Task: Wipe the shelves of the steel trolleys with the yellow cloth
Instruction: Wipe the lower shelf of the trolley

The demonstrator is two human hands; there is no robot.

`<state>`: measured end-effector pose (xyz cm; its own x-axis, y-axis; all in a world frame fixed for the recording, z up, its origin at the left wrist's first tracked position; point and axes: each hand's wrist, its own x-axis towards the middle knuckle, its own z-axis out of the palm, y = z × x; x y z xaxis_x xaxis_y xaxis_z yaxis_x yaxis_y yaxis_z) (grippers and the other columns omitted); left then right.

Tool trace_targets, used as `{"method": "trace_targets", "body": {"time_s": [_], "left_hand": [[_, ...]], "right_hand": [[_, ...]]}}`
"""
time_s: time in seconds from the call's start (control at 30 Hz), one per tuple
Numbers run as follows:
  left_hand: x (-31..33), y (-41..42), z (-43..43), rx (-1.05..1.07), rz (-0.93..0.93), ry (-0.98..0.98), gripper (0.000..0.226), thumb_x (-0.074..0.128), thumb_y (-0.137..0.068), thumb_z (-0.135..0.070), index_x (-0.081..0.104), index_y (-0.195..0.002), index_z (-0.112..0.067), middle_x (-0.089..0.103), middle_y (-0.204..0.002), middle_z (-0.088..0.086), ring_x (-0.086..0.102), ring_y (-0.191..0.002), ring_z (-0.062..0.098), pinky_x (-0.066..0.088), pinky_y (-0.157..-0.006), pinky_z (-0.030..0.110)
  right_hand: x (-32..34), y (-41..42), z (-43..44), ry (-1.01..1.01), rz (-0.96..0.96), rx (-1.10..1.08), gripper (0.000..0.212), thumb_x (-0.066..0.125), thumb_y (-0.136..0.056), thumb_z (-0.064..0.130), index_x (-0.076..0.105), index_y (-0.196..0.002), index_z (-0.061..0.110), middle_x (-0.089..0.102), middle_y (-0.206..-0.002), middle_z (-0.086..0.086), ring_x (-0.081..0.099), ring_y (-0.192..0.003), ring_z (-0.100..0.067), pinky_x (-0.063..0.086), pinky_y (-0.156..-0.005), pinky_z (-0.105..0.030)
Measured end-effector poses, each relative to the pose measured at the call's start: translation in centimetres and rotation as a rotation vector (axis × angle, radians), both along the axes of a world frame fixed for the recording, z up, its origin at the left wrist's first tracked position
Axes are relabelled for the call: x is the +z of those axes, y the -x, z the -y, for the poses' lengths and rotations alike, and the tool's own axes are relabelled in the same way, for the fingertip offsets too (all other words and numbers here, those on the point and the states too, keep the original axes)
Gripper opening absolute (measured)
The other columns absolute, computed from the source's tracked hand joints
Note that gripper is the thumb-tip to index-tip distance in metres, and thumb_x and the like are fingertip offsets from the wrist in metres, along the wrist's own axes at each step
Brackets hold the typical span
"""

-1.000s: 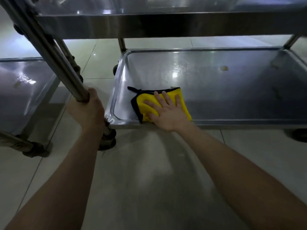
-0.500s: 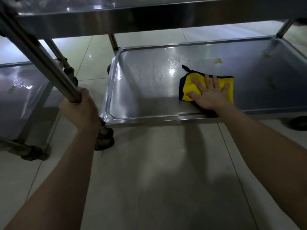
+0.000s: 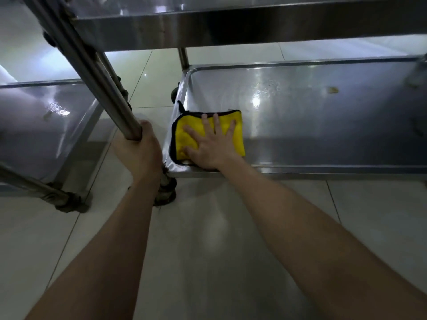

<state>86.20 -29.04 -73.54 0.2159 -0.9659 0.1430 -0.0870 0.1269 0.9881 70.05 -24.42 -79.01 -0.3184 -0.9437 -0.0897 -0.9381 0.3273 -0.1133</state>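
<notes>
The right hand (image 3: 211, 144) lies flat, fingers spread, on the yellow cloth (image 3: 184, 132), pressing it into the near corner of the lower shelf (image 3: 323, 135), the corner closest to the left hand (image 3: 141, 148). That left hand is wrapped round the trolley's upright post (image 3: 92, 72), just left of the cloth, and looks to be steadying the frame. The shelf's long side runs off to the right of the pressing hand, so I'd judge the next stroke has only 1 way to go: rightward along that length. A small brownish speck (image 3: 333, 89) sits far out that way, towards the back edge. A 2nd trolley's shelf (image 3: 34, 125) lies beyond the left hand.
</notes>
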Motion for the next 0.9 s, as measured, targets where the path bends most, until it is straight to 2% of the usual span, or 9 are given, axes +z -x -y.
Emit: {"method": "trace_targets", "body": {"time_s": [0.2,0.37,0.47,0.5,0.6,0.67,0.73,0.83,0.9], "left_hand": [[0.2,-0.1,-0.2,-0.007,-0.004,-0.025,0.028,0.067,-0.081,-0.036,0.055,-0.071,-0.013,0.053,-0.067,0.016,0.054,-0.060,0.026,0.048,-0.055,0.050],[0.4,0.5,-0.8,0.054,0.055,-0.017,0.042,0.070,-0.082,-0.043,0.063,-0.080,-0.002,0.066,-0.076,0.021,0.066,-0.066,0.030,0.056,-0.061,0.050],[-0.1,0.7,-4.0,0.274,0.145,0.172,0.053,0.081,-0.082,-0.045,0.057,-0.109,-0.007,0.062,-0.108,0.011,0.064,-0.095,0.026,0.055,-0.082,0.031],[-0.5,1.0,-5.6,0.317,0.227,0.311,0.055,0.084,-0.082,-0.043,0.055,-0.112,-0.007,0.058,-0.112,0.012,0.060,-0.099,0.026,0.052,-0.087,0.032],[-2.0,2.2,-8.3,-0.095,0.604,0.677,0.050,0.083,-0.086,-0.046,0.060,-0.113,-0.011,0.057,-0.116,0.007,0.056,-0.110,0.031,0.044,-0.098,0.041],[-2.3,3.4,-7.3,-0.470,0.870,0.533,0.082,0.078,-0.075,-0.076,0.061,-0.130,-0.018,0.058,-0.134,0.007,0.054,-0.127,0.033,0.042,-0.109,0.046],[-1.8,4.3,-5.0,-0.650,1.065,0.174,0.134,0.072,-0.049,-0.101,0.039,-0.157,-0.028,0.040,-0.163,0.012,0.036,-0.152,0.038,0.035,-0.123,0.060],[-1.2,5.0,-1.9,-0.766,1.242,-0.218,0.176,0.079,-0.026,-0.102,-0.001,-0.168,-0.036,-0.002,-0.180,0.008,-0.005,-0.165,0.045,0.017,-0.126,0.074],[-1.0,5.5,-0.7,-0.832,1.321,-0.315,0.189,0.081,-0.020,-0.101,-0.010,-0.170,-0.031,-0.011,-0.181,0.010,-0.013,-0.164,0.047,0.014,-0.128,0.073]], "right_hand": [[-0.5,4.1,-8.8,0.037,0.096,-0.011,0.063,0.025,-0.102,0.069,0.012,-0.163,0.061,-0.005,-0.180,0.007,-0.010,-0.166,-0.025,-0.011,-0.125,-0.070],[-0.6,15.1,-18.8,-0.031,0.069,-0.240,0.079,0.007,-0.086,0.085,0.002,-0.162,0.065,-0.011,-0.179,0.012,-0.012,-0.165,-0.021,-0.007,-0.128,-0.066],[-0.8,17.5,-20.4,-0.059,0.064,-0.265,0.080,0.006,-0.084,0.088,-0.002,-0.160,0.066,-0.014,-0.178,0.013,-0.015,-0.165,-0.021,-0.008,-0.128,-0.066],[-1.0,17.4,-20.4,-0.052,0.055,-0.268,0.079,0.007,-0.085,0.088,-0.003,-0.160,0.066,-0.014,-0.178,0.012,-0.015,-0.165,-0.021,-0.008,-0.127,-0.067],[-1.1,16.7,-20.0,-0.018,0.040,-0.258,0.079,0.007,-0.086,0.087,-0.002,-0.162,0.063,-0.012,-0.179,0.010,-0.013,-0.165,-0.023,-0.008,-0.127,-0.068],[-0.9,16.7,-20.1,-0.015,0.044,-0.263,0.080,0.007,-0.086,0.086,-0.001,-0.163,0.062,-0.012,-0.179,0.009,-0.013,-0.165,-0.023,-0.007,-0.127,-0.068],[-0.7,16.4,-20.0,-0.010,0.049,-0.263,0.081,0.008,-0.086,0.085,0.001,-0.163,0.061,-0.012,-0.179,0.009,-0.013,-0.165,-0.024,-0.008,-0.127,-0.068],[-0.7,16.4,-20.0,-0.003,0.069,-0.252,0.083,0.008,-0.084,0.085,0.002,-0.163,0.061,-0.012,-0.179,0.010,-0.013,-0.165,-0.022,-0.009,-0.127,-0.066],[-0.8,17.2,-20.2,-0.007,0.085,-0.246,0.083,0.008,-0.083,0.084,0.002,-0.163,0.062,-0.013,-0.179,0.011,-0.014,-0.165,-0.021,-0.009,-0.128,-0.066]]}}
